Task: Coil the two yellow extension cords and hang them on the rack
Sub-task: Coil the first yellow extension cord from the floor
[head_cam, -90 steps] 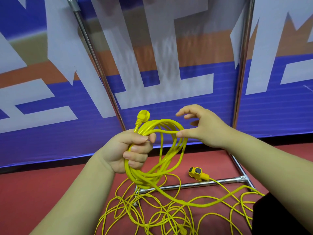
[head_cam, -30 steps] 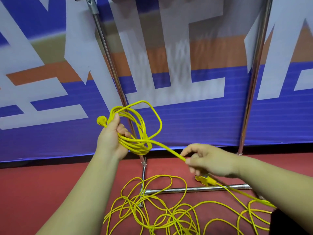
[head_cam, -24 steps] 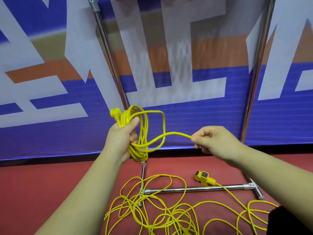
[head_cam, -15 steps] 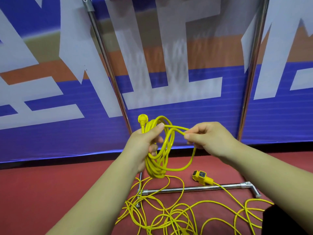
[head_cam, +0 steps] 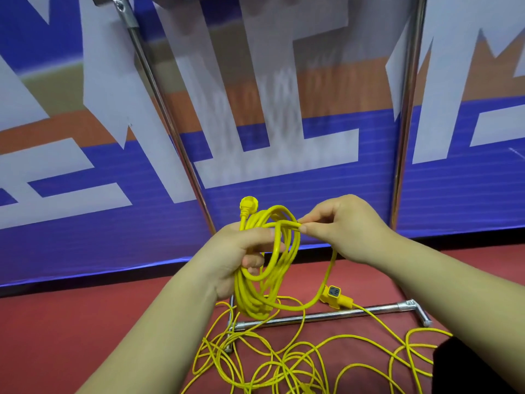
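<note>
Watching, head view: left hand point(head_cam: 241, 251) clamps the coiled cord point(head_cam: 272, 282), loops hanging long-axis down from the fist, plug point(head_cam: 248, 206) poking up. Right hand point(head_cam: 346, 226), thumb and forefinger pinching a strand point(head_cam: 284, 223), sits just right of the left thumb at the coil's top. A second ago it was low, near the socket point(head_cam: 333, 292); now raised. The second cord point(head_cam: 287, 365) lies loose on the floor point(head_cam: 85, 336) by the rack point(head_cam: 403, 137).

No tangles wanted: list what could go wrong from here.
1. The right hand only pinches the hanging loop; it may slip before the left hand, gripping the coil, takes it.
2. That loop hangs low near the yellow socket and loose strands on the floor, and could snag them.
</note>
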`<move>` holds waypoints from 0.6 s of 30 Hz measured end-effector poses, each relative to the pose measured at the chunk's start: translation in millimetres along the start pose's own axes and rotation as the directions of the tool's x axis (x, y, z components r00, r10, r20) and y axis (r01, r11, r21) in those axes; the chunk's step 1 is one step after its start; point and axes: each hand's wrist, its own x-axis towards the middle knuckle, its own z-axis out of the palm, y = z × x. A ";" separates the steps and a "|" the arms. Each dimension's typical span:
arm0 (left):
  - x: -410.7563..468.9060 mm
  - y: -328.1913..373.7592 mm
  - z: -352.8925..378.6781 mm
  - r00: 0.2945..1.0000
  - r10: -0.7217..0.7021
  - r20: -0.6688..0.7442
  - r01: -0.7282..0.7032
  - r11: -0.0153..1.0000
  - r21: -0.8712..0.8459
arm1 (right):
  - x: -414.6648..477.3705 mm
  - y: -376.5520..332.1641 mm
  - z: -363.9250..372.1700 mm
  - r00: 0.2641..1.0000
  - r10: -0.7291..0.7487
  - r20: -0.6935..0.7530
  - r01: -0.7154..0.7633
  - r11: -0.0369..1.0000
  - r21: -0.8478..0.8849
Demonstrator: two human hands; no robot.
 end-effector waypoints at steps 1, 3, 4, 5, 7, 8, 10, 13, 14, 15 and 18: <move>0.0 0.3 2.2 0.999 -0.047 -0.021 0.046 0.996 -0.079 | 0.0 -1.0 -0.3 1.000 -0.013 -0.003 0.013 1.000 -0.006; 1.1 -0.2 2.4 0.992 -0.117 -0.040 0.107 0.975 -0.194 | -0.6 -3.8 -0.1 1.000 -0.028 -0.009 0.028 0.999 -0.040; 1.6 -0.9 1.8 0.991 -0.125 -0.039 0.115 0.973 -0.201 | -0.9 -4.6 0.3 0.999 -0.033 -0.011 0.033 0.998 -0.060; 2.1 -1.7 1.0 0.992 -0.123 -0.033 0.114 0.975 -0.188 | -1.2 -5.0 0.7 0.999 -0.039 -0.012 0.038 0.997 -0.073; 0.8 -2.7 -0.1 0.995 -0.100 -0.010 0.097 0.985 -0.144 | -1.9 -5.2 0.8 0.999 -0.049 -0.004 0.049 0.995 -0.092; -0.2 -3.1 -1.4 0.996 -0.085 0.009 0.085 0.989 -0.122 | -2.1 -5.3 0.7 0.998 -0.059 0.005 0.059 0.992 -0.112; -2.5 -1.7 -4.2 0.997 -0.059 0.046 0.061 0.996 -0.061 | -3.0 -4.8 2.1 0.996 -0.082 0.023 0.084 0.984 -0.154; -2.1 -0.1 -6.7 1.000 0.001 0.009 -0.002 0.998 0.062 | -2.1 -3.1 3.7 0.995 -0.095 0.022 0.097 0.989 -0.112; -0.5 -0.8 -7.7 0.999 0.030 -0.032 -0.027 0.994 0.105 | -0.8 -1.9 2.8 0.995 -0.092 0.040 0.095 0.992 -0.087; 1.4 -1.5 -8.7 0.995 0.067 -0.076 -0.055 0.987 0.149 | 1.0 0.6 0.9 0.994 -0.081 0.076 0.086 0.994 -0.062; 9.3 -2.7 -19.5 0.952 0.211 -0.222 -0.154 0.956 0.248 | 3.7 11.9 -11.1 0.971 0.014 0.239 -0.020 1.000 0.020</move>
